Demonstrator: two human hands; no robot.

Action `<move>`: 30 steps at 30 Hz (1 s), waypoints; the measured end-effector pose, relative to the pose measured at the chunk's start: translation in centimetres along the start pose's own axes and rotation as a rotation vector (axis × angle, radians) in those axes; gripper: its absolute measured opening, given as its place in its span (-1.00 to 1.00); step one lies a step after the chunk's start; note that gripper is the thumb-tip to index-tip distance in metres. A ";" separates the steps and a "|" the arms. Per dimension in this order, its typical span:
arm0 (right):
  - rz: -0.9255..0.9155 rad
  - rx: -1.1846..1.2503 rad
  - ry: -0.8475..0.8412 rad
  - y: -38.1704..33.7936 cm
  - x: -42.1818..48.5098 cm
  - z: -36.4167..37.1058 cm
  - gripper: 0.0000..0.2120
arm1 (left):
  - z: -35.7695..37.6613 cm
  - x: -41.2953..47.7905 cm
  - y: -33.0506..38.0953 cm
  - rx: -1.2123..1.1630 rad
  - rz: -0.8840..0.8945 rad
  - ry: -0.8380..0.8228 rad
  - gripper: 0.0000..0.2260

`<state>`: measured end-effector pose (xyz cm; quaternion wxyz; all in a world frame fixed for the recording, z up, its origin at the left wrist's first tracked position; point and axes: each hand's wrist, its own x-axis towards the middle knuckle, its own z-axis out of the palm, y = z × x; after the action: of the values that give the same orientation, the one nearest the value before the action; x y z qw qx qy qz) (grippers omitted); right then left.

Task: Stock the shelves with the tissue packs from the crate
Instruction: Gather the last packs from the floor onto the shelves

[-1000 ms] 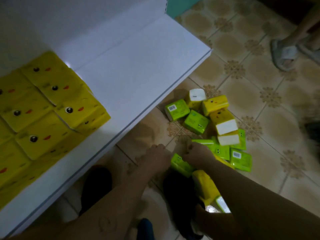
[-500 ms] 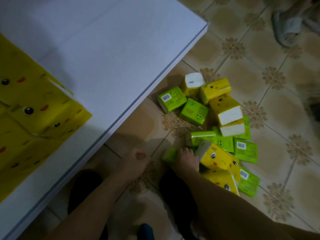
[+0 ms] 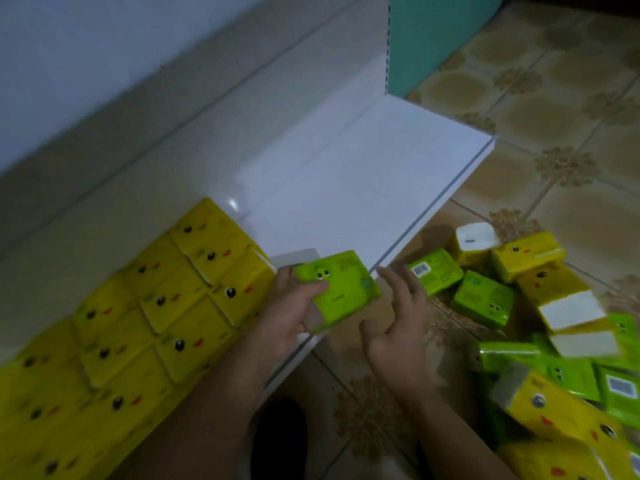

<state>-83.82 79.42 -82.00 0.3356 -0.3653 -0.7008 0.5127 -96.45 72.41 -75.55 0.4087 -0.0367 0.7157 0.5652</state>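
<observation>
My left hand (image 3: 285, 311) grips a green tissue pack (image 3: 341, 287) with a cartoon face, held over the front edge of the white bottom shelf (image 3: 363, 188). My right hand (image 3: 398, 327) hovers just right of the pack with fingers spread and loose, holding nothing. Several yellow tissue packs (image 3: 162, 306) with faces stand in rows on the left part of the shelf, right beside my left hand. A loose pile of green and yellow tissue packs (image 3: 540, 313) lies on the tiled floor to the right. No crate is in view.
The shelf's white back panel (image 3: 173, 98) rises behind, ending at a perforated upright (image 3: 388, 46) and a teal side panel (image 3: 433, 36). Patterned floor tiles (image 3: 554, 133) spread to the right. My dark shoe (image 3: 277, 441) sits below the shelf edge.
Both hands rose from the floor pile. My left hand now holds a green pack at the shelf edge, and my right hand has come away empty. The view swung up toward the shelf.
</observation>
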 end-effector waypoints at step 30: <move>0.640 1.074 -0.493 1.6 11.9 -2.1 -0.16 | 0.1 5.9 6.4 1.767 1.132 -0.262 0.04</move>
<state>-87.87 90.95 -81.90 0.1326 -0.2097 -0.2620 0.9327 -103.58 77.23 -74.20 0.0409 0.6741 0.7359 -0.0490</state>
